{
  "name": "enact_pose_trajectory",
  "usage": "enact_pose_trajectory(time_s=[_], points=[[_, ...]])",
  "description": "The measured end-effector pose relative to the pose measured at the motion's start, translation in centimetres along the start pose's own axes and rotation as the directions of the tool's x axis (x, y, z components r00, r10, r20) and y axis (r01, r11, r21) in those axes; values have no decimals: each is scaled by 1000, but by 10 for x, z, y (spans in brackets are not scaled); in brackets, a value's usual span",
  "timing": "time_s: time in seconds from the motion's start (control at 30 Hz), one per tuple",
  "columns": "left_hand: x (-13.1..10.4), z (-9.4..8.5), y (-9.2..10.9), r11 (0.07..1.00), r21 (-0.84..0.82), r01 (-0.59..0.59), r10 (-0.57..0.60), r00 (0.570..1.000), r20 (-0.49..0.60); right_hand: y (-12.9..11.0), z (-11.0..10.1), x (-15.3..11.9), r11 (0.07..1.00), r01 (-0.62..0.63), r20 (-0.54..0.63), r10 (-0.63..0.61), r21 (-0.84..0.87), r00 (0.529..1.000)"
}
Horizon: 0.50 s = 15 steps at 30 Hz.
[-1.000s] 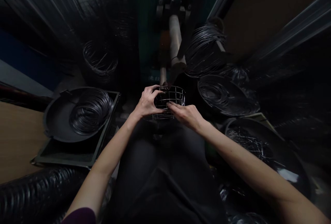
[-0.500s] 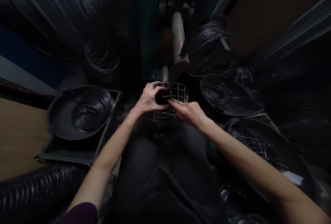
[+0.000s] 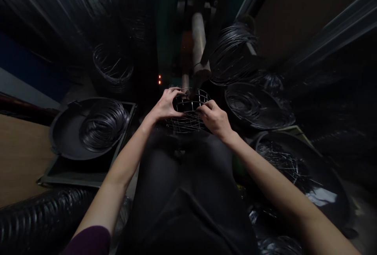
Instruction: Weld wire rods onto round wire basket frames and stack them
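Note:
A round wire basket [image 3: 188,122] is held in front of my lap, at the lower end of a machine's metal arm [image 3: 199,41]. My left hand [image 3: 167,105] grips its left side, thumb below and fingers on the upper edge. My right hand [image 3: 215,118] is closed at the basket's right side, its fingertips pinched on the wire. A thin upright electrode-like rod [image 3: 185,82] reaches down to the basket's far edge. The exact contact between rod and wire is too dark to tell.
At the left, a dark pan [image 3: 65,137] bears coiled wire rings [image 3: 103,125]. To the right are a pan with rings [image 3: 273,119] and a larger pan of short wire pieces [image 3: 282,162]. More rings [image 3: 113,64] stand behind at left; stacked ribbed rings [image 3: 44,217] lie lower left.
My right hand has curled its fingers and shifted slightly right along the basket. Two small orange lights now glow on the machine. The whole view has moved a little.

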State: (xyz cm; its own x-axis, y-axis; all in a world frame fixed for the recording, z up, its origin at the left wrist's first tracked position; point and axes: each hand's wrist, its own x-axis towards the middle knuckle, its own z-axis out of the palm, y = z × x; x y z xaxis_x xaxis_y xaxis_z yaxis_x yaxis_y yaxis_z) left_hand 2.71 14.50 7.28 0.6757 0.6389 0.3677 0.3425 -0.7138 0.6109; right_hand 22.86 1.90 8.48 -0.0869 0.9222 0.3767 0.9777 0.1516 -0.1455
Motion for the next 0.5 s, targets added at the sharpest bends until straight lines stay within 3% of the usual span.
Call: enact_pose_trajectory(time_s=[0.33, 0.5], points=[[21, -1, -20, 999, 9, -32, 33, 999, -22, 6, 6, 25, 955, -113, -82, 140, 274, 987], [46, -12, -36, 1000, 15, -4, 3, 1000, 9, 4, 10, 56, 901, -258, -75, 301, 350, 951]])
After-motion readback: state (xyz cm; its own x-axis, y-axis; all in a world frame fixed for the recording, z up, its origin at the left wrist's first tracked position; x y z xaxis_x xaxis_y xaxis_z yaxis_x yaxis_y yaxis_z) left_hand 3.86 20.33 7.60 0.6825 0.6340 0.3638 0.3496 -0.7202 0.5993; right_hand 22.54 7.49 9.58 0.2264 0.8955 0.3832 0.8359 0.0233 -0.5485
